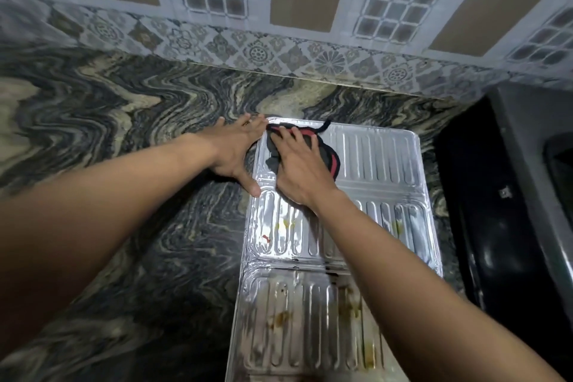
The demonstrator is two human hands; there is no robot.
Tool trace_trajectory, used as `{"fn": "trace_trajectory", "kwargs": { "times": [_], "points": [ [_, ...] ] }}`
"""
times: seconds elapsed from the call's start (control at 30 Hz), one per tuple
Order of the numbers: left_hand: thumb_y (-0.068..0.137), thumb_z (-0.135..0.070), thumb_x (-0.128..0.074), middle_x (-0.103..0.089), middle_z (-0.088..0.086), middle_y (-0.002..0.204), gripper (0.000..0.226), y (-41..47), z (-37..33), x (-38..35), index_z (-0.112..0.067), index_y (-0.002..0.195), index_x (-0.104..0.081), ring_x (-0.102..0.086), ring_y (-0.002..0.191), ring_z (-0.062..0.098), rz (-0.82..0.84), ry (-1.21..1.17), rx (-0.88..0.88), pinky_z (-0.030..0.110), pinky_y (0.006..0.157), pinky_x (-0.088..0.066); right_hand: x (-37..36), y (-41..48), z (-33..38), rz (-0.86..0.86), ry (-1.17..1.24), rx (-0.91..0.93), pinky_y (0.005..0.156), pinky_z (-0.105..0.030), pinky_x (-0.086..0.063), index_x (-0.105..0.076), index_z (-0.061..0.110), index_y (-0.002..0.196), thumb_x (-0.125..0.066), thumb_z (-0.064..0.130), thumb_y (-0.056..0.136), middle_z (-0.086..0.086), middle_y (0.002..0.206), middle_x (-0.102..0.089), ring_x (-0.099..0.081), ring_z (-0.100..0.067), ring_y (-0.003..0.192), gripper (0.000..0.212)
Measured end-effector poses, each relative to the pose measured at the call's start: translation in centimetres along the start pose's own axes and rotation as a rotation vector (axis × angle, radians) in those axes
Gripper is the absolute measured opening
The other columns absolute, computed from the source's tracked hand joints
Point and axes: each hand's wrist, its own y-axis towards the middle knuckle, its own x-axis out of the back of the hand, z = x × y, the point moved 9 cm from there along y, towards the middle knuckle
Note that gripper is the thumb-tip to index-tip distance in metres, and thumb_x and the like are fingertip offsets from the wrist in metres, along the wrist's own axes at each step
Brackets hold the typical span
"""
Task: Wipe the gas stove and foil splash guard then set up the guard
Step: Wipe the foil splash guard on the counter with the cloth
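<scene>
The foil splash guard (381, 161) lies flat on the marbled counter, its ribbed panels running from the far middle to the near edge. Brown and yellow stains mark its two nearer panels. My right hand (299, 174) presses a dark cloth with red stripes (328, 152) onto the far panel's left corner. My left hand (235, 152) lies flat, fingers spread, on the guard's far left edge and the counter beside it. The black gas stove (483, 226) stands just right of the guard; only its left side shows.
The dark wavy-patterned granite counter (124, 133) stretches to the left and behind the guard. A patterned tiled wall (279, 49) rises at the back. The stove's dark body fills the right edge.
</scene>
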Motion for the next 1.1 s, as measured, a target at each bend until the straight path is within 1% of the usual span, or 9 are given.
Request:
{"fn": "trace_trajectory", "kwargs": {
  "times": [0.1,0.23,0.37,0.53,0.67,0.73,0.9,1.0,1.1],
  "points": [
    [0.041,-0.089,-0.069,0.021,-0.007,0.163,0.159,-0.1,0.0,0.0,-0.02,0.155,0.019,0.018,0.15,0.016,0.004,-0.002,0.007,0.052,0.122,0.002,0.0,-0.6,0.7,0.045,-0.007,0.068,0.121,-0.054,0.001,-0.023,0.013,0.155,-0.04,0.021,0.097,-0.007,0.164,-0.017,-0.007,-0.027,0.152,0.06],
    [0.043,-0.086,-0.07,0.022,-0.008,0.163,0.157,-0.2,-0.1,0.1,-0.021,0.154,0.019,0.018,0.15,0.016,0.013,-0.008,0.015,0.052,0.121,0.002,-0.3,-2.0,1.7,0.07,-0.004,0.165,0.121,-0.055,-0.001,-0.031,0.012,0.153,-0.042,0.016,0.094,-0.006,0.163,-0.021,-0.01,-0.026,0.152,0.06],
    [0.041,-0.086,-0.07,0.022,-0.006,0.163,0.158,-0.4,-0.3,0.2,-0.021,0.154,0.019,0.017,0.151,0.018,0.02,0.001,0.018,0.053,0.12,0.002,-0.9,-4.3,1.8,0.105,0.057,0.22,0.122,-0.05,0.002,-0.037,0.016,0.151,-0.043,0.014,0.094,-0.003,0.162,-0.024,-0.011,-0.021,0.152,0.057],
    [0.047,-0.081,-0.073,0.022,-0.006,0.163,0.155,-0.7,-0.4,0.5,-0.02,0.154,0.019,0.016,0.151,0.019,0.021,0.017,0.03,0.054,0.12,0.001,-1.2,-8.6,0.8,0.139,0.12,0.169,0.123,-0.046,0.003,-0.035,0.019,0.152,-0.042,0.018,0.095,0.0,0.163,-0.02,-0.009,-0.016,0.152,0.057],
    [0.047,-0.078,-0.075,0.02,-0.005,0.163,0.154,-1.3,-0.9,0.8,-0.02,0.155,0.018,0.015,0.151,0.019,0.023,0.015,0.032,0.054,0.119,-0.001,-1.6,-12.0,-0.3,0.113,0.07,0.112,0.123,-0.042,0.004,-0.021,0.023,0.156,-0.041,0.014,0.093,0.004,0.165,-0.013,-0.003,-0.011,0.152,0.067],
    [0.05,-0.077,-0.076,0.019,-0.003,0.164,0.152,-1.7,-1.3,1.1,-0.019,0.155,0.018,0.013,0.152,0.021,0.006,0.029,0.04,0.054,0.119,-0.002,-1.7,-12.7,-0.6,0.076,0.045,0.086,0.123,-0.041,0.004,-0.017,0.024,0.156,-0.039,0.018,0.094,0.005,0.165,-0.011,-0.001,-0.009,0.151,0.066],
    [0.07,-0.072,-0.068,0.018,-0.002,0.164,0.125,-3.8,-3.8,0.1,-0.021,0.158,0.005,0.011,0.152,0.022,-0.069,0.139,-0.038,0.057,0.121,-0.006,-2.1,-12.9,-0.4,0.048,-0.004,0.058,0.123,-0.04,0.007,-0.014,0.026,0.157,-0.035,0.024,0.094,0.006,0.165,-0.008,0.001,-0.007,0.151,0.066],
    [0.062,-0.08,-0.067,0.018,-0.006,0.163,0.133,-5.4,-4.4,-2.5,-0.022,0.158,0.006,0.011,0.152,0.022,0.009,0.165,-0.034,0.06,0.119,-0.006,-2.0,-12.7,-0.4,0.03,0.023,0.032,0.123,-0.04,0.006,-0.014,0.024,0.157,-0.033,0.024,0.095,0.005,0.165,-0.01,-0.001,-0.008,0.151,0.065],
    [0.057,-0.08,-0.07,0.02,-0.009,0.163,0.139,-5.6,-4.1,-3.0,-0.025,0.157,0.01,0.012,0.152,0.021,0.045,0.131,0.007,0.064,0.116,-0.006,-2.0,-12.6,-0.4,0.026,0.033,0.018,0.122,-0.04,0.008,-0.016,0.023,0.156,-0.032,0.026,0.096,0.003,0.166,-0.008,0.0,-0.011,0.152,0.063]
  ]
}}
